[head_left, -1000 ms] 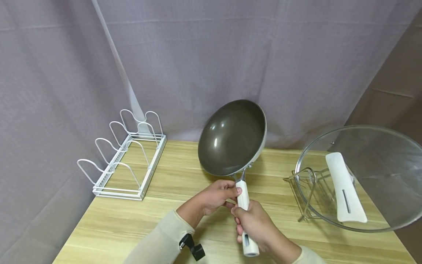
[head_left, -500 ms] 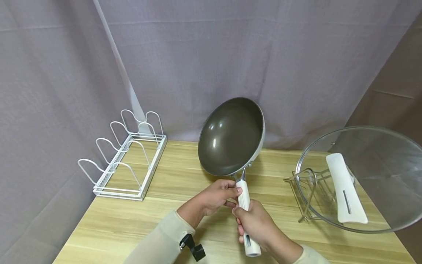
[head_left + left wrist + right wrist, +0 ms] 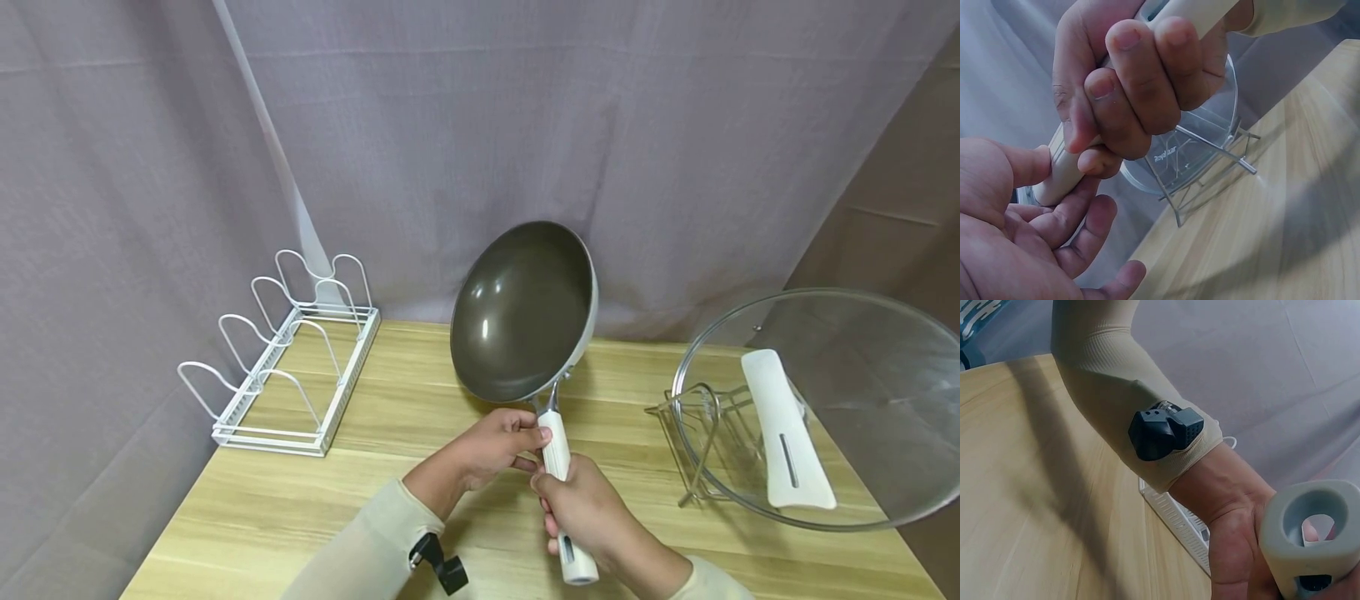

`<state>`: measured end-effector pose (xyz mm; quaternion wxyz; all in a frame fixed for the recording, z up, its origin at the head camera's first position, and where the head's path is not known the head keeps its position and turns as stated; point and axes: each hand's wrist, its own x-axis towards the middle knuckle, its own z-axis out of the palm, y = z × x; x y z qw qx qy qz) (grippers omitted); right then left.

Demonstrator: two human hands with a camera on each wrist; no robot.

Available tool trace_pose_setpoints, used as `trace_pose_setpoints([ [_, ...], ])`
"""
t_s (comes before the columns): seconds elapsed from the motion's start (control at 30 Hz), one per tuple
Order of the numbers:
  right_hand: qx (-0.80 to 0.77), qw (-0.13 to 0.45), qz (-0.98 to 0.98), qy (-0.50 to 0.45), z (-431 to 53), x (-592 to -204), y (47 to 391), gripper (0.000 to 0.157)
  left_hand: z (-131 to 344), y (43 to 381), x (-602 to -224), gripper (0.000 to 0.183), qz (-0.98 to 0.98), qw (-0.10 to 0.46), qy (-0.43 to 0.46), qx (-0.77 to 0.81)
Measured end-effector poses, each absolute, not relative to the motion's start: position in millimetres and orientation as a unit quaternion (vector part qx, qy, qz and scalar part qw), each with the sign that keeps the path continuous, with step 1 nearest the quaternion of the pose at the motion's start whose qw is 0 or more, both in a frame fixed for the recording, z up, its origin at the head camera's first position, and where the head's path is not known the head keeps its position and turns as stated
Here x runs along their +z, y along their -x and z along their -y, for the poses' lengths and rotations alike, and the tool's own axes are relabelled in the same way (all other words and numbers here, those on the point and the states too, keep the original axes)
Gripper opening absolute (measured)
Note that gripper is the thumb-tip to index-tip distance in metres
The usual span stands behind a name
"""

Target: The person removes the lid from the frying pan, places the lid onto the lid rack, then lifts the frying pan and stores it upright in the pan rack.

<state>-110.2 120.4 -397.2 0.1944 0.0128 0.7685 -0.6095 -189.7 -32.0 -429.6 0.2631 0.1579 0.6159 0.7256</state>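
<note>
A wok with a dark inside and pale outside is held tilted up over the table, its inside facing me. Its long white handle points toward me. My left hand pinches the handle close to the metal neck, thumb on one side; in the left wrist view its lower fingers spread loosely away. Behind it, my right hand grips the handle, fingers wrapped around. The right wrist view shows the handle's hollow end sticking out beyond that grip.
A white wire rack with several loops stands on the table at the left. On the right, a metal wire stand holds a large glass lid with a white handle. A grey curtain hangs behind.
The wok has turned slightly, its right rim shifting left while the handle's end and my right hand have edged right. My left hand has kept its pinch almost in place.
</note>
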Motion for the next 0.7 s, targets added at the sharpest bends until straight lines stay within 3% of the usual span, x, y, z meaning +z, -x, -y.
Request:
trace_pose_setpoints([
  [0.7, -0.586, 0.187, -0.789, -0.004, -125.0, -393.4, 109.5, 0.015, 33.5, 193.8, -428.6, 0.026, -0.654, 0.248, -0.173, 0.694],
])
